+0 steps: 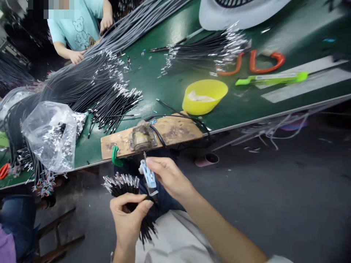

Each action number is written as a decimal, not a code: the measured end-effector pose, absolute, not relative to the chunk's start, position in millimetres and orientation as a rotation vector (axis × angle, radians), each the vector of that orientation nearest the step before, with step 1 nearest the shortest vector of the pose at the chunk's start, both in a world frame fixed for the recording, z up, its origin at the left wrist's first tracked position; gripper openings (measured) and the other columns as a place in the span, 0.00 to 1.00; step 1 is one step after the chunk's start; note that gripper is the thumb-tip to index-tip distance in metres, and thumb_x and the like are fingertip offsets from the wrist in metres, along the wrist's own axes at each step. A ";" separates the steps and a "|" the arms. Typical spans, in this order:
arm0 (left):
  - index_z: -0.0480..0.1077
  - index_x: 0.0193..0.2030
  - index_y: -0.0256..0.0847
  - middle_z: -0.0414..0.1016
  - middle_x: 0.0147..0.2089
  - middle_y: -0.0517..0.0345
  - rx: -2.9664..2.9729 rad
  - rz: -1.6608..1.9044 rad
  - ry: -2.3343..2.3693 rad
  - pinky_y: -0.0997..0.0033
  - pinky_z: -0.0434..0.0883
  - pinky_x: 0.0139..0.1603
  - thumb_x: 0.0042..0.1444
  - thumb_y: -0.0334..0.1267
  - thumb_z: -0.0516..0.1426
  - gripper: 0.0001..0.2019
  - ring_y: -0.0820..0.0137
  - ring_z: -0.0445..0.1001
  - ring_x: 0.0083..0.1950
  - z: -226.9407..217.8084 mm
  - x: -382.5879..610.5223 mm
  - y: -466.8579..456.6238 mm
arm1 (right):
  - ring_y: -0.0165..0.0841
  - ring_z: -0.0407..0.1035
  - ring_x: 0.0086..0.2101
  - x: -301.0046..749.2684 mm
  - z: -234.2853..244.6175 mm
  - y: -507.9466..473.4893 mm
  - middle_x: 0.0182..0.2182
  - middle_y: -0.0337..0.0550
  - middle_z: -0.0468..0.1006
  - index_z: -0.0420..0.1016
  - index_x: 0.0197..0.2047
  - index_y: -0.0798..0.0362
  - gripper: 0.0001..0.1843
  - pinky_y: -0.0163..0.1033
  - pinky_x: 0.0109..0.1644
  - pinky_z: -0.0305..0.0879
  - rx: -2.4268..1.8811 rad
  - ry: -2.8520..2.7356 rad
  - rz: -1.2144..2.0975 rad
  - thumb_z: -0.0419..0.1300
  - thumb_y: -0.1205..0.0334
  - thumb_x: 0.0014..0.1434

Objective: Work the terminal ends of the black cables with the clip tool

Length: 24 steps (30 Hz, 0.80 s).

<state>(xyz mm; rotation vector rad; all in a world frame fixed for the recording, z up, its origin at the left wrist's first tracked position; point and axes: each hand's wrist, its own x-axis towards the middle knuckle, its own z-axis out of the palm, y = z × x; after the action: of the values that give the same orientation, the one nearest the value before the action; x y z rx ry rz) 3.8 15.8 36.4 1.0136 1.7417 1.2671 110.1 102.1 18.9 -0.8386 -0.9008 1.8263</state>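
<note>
My left hand (128, 219) is closed around a bundle of short black cables (123, 184) whose silver-tipped ends fan out above the fingers. My right hand (167, 175) pinches a small blue-and-white tool (148, 176) just beside those tips. Both hands hover below the table edge, over my lap. Directly above them a worn wooden block (175, 133) carrying a rusty metal fixture (142, 138) lies on the green table (170, 33), held by a green clamp (115, 156).
Large heaps of black cables (90, 80) cover the left of the table, with a clear plastic bag (51, 133). A yellow bowl (204, 95), orange-handled scissors (263, 62), a green tool (271, 77) and a white fan base (236, 12) lie further right. Another person's hands (76, 56) work at the far left.
</note>
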 end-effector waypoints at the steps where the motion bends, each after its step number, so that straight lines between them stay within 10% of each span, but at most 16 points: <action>1: 0.78 0.20 0.41 0.78 0.21 0.55 1.018 1.270 1.736 0.69 0.70 0.27 0.36 0.33 0.66 0.01 0.65 0.74 0.23 36.4 5.0 17.9 | 0.25 0.57 0.18 107.8 18.8 101.1 0.16 0.37 0.67 0.71 0.19 0.56 0.25 0.32 0.20 0.52 -0.810 -0.824 1.867 0.62 0.40 0.44; 18: 0.78 0.20 0.40 0.78 0.20 0.55 1.034 1.224 1.754 0.69 0.70 0.26 0.38 0.34 0.65 0.02 0.65 0.74 0.22 31.0 6.9 2.0 | 0.31 0.67 0.27 124.8 -46.9 63.4 0.24 0.40 0.73 0.75 0.31 0.55 0.23 0.36 0.35 0.65 -0.740 -0.853 1.915 0.59 0.41 0.49; 24: 0.78 0.23 0.38 0.80 0.24 0.54 1.055 1.220 1.804 0.69 0.73 0.31 0.41 0.32 0.62 0.02 0.65 0.77 0.27 22.2 10.4 -6.8 | 0.40 0.69 0.37 114.7 -46.7 16.2 0.35 0.43 0.76 0.72 0.38 0.55 0.22 0.42 0.43 0.66 -0.753 -1.585 1.927 0.67 0.65 0.35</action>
<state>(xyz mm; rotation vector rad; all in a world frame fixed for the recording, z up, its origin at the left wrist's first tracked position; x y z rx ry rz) 10.4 -6.8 22.2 1.0545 1.8038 1.2199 114.7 16.2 -46.7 -0.7530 -1.5850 1.9267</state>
